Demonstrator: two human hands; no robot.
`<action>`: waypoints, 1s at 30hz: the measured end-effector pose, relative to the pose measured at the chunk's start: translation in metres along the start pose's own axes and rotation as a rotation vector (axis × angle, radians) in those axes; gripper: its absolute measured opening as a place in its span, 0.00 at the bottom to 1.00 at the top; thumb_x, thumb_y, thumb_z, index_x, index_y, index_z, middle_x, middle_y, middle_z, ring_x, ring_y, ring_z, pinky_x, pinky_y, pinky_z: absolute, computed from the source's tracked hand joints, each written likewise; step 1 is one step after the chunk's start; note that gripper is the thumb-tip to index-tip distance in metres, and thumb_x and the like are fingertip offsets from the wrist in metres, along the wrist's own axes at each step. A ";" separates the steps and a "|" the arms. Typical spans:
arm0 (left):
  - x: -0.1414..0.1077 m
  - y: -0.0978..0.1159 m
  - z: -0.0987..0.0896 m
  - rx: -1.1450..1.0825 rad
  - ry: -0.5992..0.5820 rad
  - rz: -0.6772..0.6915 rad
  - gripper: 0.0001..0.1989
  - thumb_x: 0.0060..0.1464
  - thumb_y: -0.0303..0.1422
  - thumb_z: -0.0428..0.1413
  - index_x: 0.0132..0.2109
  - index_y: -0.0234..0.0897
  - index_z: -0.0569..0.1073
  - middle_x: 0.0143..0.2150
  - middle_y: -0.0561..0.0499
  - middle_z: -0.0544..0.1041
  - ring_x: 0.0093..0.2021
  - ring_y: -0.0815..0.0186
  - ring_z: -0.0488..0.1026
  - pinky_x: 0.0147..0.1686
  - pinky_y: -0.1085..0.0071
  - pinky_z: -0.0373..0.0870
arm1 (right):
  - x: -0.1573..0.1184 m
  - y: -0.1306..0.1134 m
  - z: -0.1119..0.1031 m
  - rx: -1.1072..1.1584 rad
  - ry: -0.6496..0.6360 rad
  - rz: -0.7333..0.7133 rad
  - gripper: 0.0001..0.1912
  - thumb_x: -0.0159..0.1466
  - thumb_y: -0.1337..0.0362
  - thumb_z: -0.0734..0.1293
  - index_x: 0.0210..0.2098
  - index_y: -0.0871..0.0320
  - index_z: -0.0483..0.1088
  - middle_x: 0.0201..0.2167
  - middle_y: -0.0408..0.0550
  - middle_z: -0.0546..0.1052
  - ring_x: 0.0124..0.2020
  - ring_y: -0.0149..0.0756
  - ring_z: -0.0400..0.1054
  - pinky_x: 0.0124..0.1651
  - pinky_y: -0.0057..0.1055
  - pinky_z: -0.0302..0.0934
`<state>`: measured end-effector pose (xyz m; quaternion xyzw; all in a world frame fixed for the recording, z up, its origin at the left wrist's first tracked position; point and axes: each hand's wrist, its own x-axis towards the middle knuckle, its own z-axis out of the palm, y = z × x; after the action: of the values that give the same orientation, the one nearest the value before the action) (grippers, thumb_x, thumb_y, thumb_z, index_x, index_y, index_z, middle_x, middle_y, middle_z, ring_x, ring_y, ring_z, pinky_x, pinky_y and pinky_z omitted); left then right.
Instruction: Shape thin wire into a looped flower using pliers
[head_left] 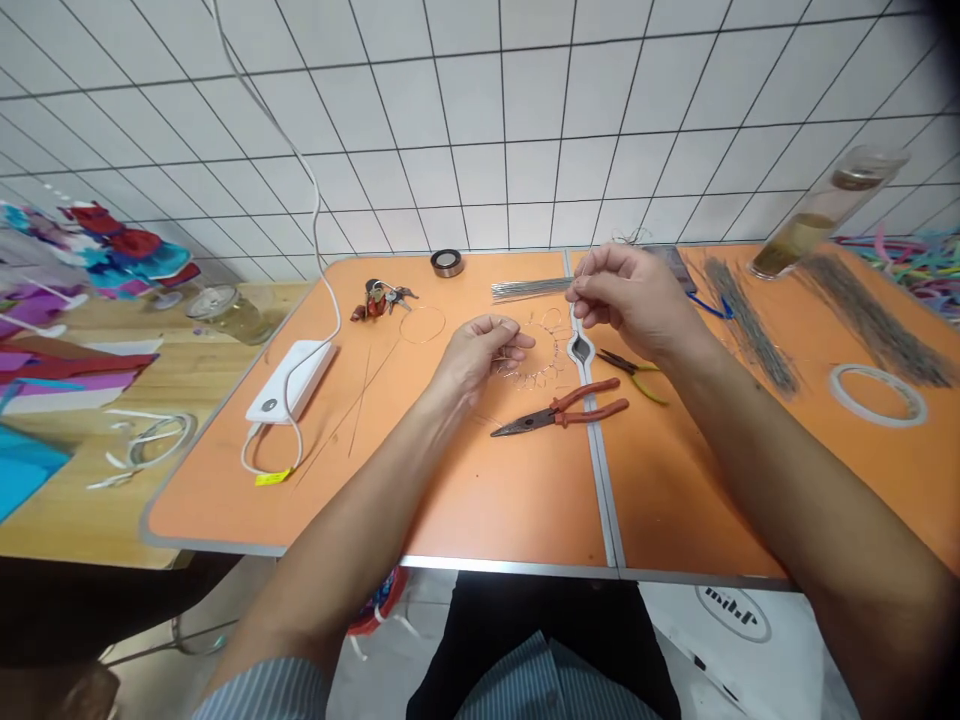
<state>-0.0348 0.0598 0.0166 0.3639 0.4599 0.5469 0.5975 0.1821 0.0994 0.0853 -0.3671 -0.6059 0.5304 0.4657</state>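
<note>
My left hand (484, 355) is over the middle of the orange table, thumb and fingers pinched on a thin wire piece with small loops (536, 378) that forms a ring. To its right and a little higher, my right hand (619, 290) has its fingertips pressed together near the upper part of the wire; what they pinch is too fine to make out. Below the hands lie red-handled pliers (559, 410), jaws pointing left. Yellow-handled pliers (634, 372) rest under my right forearm. Behind the hands is a bundle of straight wires (529, 290).
At the left are a white power box (292, 380) with its cable, keys (386, 298) and a tape roll (448, 262). Wire bundles (750, 325), a white ring (877, 395) and a tall glass cup (795, 240) stand or lie at the right. A tiled wall rises behind.
</note>
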 end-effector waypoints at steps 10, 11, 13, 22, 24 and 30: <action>-0.009 -0.001 0.008 0.006 -0.095 -0.086 0.09 0.60 0.34 0.66 0.36 0.33 0.77 0.33 0.45 0.84 0.26 0.71 0.76 0.26 0.76 0.70 | -0.020 0.003 0.005 -0.187 0.042 -0.053 0.07 0.59 0.69 0.75 0.33 0.53 0.75 0.30 0.42 0.76 0.31 0.33 0.70 0.36 0.32 0.66; -0.010 -0.001 0.009 0.018 -0.114 -0.093 0.09 0.60 0.34 0.66 0.36 0.33 0.77 0.33 0.45 0.84 0.26 0.71 0.76 0.27 0.76 0.70 | -0.021 0.006 0.004 -0.196 0.055 -0.060 0.07 0.58 0.69 0.75 0.33 0.53 0.75 0.30 0.42 0.76 0.32 0.33 0.70 0.36 0.33 0.66; -0.014 -0.002 0.012 0.039 -0.147 -0.101 0.09 0.59 0.34 0.67 0.35 0.33 0.77 0.33 0.44 0.85 0.26 0.70 0.77 0.27 0.76 0.71 | -0.027 0.011 -0.001 -0.211 0.056 -0.049 0.05 0.59 0.68 0.75 0.33 0.53 0.75 0.31 0.42 0.77 0.34 0.35 0.71 0.39 0.34 0.66; -0.025 -0.006 0.022 0.063 -0.211 -0.156 0.11 0.59 0.36 0.68 0.34 0.33 0.78 0.34 0.45 0.84 0.26 0.71 0.76 0.27 0.76 0.72 | -0.060 0.017 -0.006 -0.236 0.008 0.186 0.04 0.61 0.62 0.76 0.35 0.54 0.79 0.48 0.50 0.83 0.46 0.43 0.77 0.40 0.36 0.74; -0.027 -0.007 0.024 0.066 -0.213 -0.162 0.10 0.59 0.35 0.68 0.35 0.33 0.78 0.33 0.45 0.84 0.26 0.71 0.77 0.26 0.76 0.72 | -0.062 0.017 -0.002 -0.207 -0.029 0.264 0.06 0.61 0.61 0.77 0.37 0.53 0.79 0.43 0.50 0.83 0.40 0.43 0.78 0.36 0.37 0.75; -0.029 -0.009 0.025 0.090 -0.235 -0.157 0.09 0.62 0.35 0.66 0.35 0.33 0.79 0.34 0.45 0.84 0.26 0.71 0.78 0.26 0.77 0.73 | -0.061 0.023 0.003 -0.277 -0.076 0.254 0.07 0.60 0.61 0.78 0.34 0.53 0.76 0.32 0.47 0.80 0.34 0.41 0.77 0.31 0.34 0.71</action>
<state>-0.0074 0.0318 0.0207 0.4146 0.4379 0.4310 0.6713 0.1961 0.0452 0.0522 -0.4811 -0.6388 0.5099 0.3168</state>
